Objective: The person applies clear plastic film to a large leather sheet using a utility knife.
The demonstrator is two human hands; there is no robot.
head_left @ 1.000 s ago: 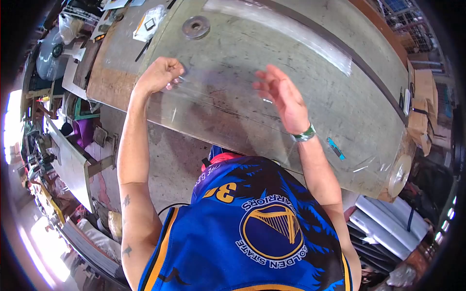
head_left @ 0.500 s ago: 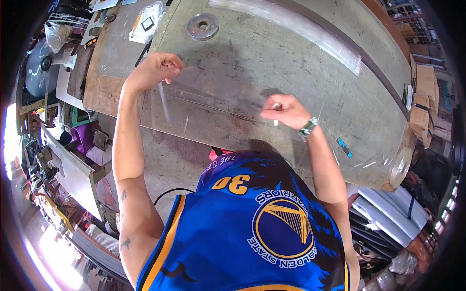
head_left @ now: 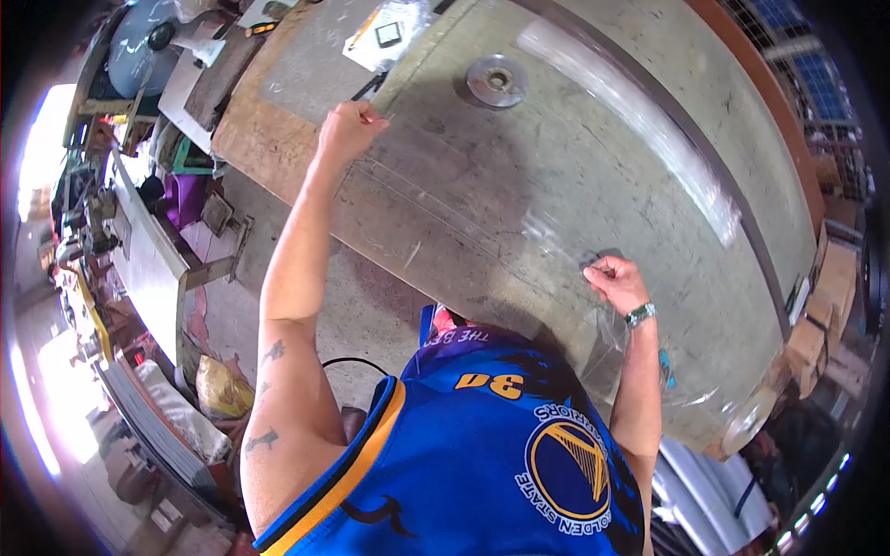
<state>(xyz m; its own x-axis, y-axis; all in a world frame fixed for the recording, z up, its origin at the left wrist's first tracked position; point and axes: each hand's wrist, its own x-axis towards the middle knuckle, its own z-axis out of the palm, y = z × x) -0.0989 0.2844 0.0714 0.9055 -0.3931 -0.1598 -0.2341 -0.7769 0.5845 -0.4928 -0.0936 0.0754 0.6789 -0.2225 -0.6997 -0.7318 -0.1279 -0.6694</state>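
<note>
My left hand [head_left: 350,130] is raised over the left part of the worktable [head_left: 436,139], fingers closed; what they grip, if anything, is too faint to make out. Thumb and forefinger of my right hand [head_left: 616,281] are pinched together above the table at the right. Clear plastic film [head_left: 607,329] hangs just below that hand, and shiny transparent streaks show to its left. A round disc-like roll [head_left: 498,81] lies flat beyond my hands. A long bundle of clear plastic [head_left: 640,120] lies along the far side.
A plastic bag with a dark square [head_left: 387,35] lies at the table's upper left. A teal tool [head_left: 666,369] is partly behind my right forearm. Another clear roll [head_left: 746,419] sits at the right corner, near cardboard boxes [head_left: 830,301]. A metal-topped bench [head_left: 148,259] stands left.
The view has shifted, moving the table's contents right and partly down. My hands are farther apart. The white piece by my right fingers and the strip hanging below my left hand no longer show.
</note>
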